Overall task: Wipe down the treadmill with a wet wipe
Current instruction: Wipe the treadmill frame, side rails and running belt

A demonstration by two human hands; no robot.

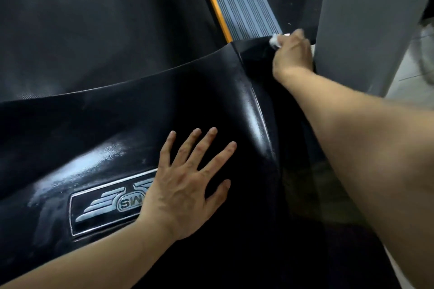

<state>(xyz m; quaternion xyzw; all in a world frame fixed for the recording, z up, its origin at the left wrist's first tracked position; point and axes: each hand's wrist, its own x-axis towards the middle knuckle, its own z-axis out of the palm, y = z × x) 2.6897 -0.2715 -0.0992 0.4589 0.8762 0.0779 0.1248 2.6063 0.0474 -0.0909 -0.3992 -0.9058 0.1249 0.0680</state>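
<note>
A single head-worn camera is looking steeply down, close over the treadmill's black motor cover (131, 124) and belt (94, 19).

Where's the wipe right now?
Head view, upper right: the wipe is bunched in the right hand, at the cover's far corner beside the grey post.

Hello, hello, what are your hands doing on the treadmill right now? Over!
Right hand grips wet wipe at the black cover's far corner. Left hand flat beside the badge. Nothing blocking.
</note>
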